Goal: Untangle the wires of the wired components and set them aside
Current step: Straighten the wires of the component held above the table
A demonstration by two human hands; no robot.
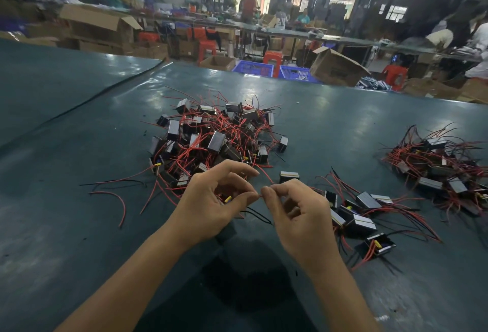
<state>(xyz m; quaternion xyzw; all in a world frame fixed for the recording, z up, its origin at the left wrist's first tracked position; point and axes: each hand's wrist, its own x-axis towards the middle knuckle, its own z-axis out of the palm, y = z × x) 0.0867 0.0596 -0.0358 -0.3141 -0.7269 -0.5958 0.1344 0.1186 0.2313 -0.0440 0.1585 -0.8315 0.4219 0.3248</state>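
- The bench (79,147) has a dark teal, glossy covering that reflects the ceiling lights. A raised seam runs across its left part.
- The tangled pile (211,136) sits mid-bench, beyond our hands. It holds small black box-shaped components with shiny faces, tipped every way, and thin red and black wires loop through them and stick out on all sides.
- A second heap (443,173) lies toward the bench's right end, its wires fanning mostly left and away.
- The set-aside group (361,215) rests just right of our right hand, nearer the front edge. Its boxes lie in a loose row, and their red leads trail right.
- Our left hand (211,205) pinches the red wire (266,177) between thumb and forefinger, with the other fingers curled above.
- Our right hand (298,215) pinches the same wire, fingertip to fingertip with the left.
- One component (288,176) stands just beyond our right fingers, its striped top face upward and its long side parallel to the front edge.
- The red wire is thin and smooth, and it curves from our pinch away toward the pile's near edge.
- A black wire (260,215) lies on the bench under our hands and points right.
- A small yellow piece (227,199) shows beneath our left palm.
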